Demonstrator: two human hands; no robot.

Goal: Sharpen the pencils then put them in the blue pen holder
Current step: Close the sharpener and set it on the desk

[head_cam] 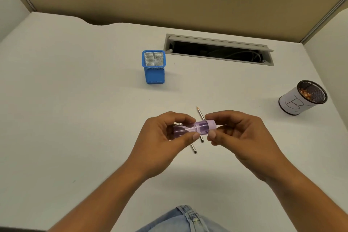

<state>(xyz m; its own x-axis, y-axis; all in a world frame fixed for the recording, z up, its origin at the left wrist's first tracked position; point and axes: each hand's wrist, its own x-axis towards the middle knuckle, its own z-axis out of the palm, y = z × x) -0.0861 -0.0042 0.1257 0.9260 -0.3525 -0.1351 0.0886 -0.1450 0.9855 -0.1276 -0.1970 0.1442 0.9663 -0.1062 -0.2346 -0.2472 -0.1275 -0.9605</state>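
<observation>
Head view shows your two hands meeting just above the worktop (75, 100), both clamped on a purple sharpener (190, 129) held level between them. Your left hand (162, 141) wraps the clear barrel, and your right hand (237, 135) pinches the solid cap end with thumb and fingertips. That looks like a grip for twisting the cap or steadying the body before a pencil goes in; which one, you cannot tell from here.

Two pencils (200, 117) lie on the worktop directly beneath the sharpener, one with its point aimed away from you, close enough to pick up without shifting. The blue pen holder (154, 70) stands upright further back and looks empty. A black mesh cup (303, 98) on your right holds what look like shavings.
</observation>
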